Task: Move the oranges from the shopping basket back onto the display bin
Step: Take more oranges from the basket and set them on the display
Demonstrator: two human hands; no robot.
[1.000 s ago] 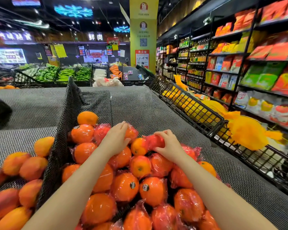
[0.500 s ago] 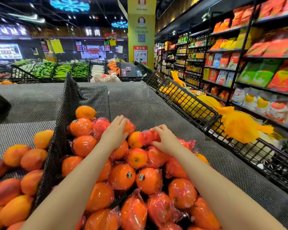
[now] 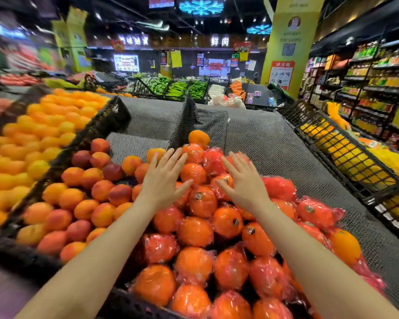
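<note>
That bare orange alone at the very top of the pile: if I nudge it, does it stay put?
Probably not. The bare orange is round and perched at the pile's peak, so it likely rolls down the sloped grey liner. The wrapped oranges beneath look glossy, giving little grip. Both hands, left hand and right hand, are open.

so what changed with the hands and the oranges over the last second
Both hands let go. The left hand and right hand, which were curled on wrapped oranges at the top of the pile, now hover with fingers straight and spread, holding nothing. The view has swung left, bringing in a bin of yellow fruit. The pile looks unchanged.
</note>
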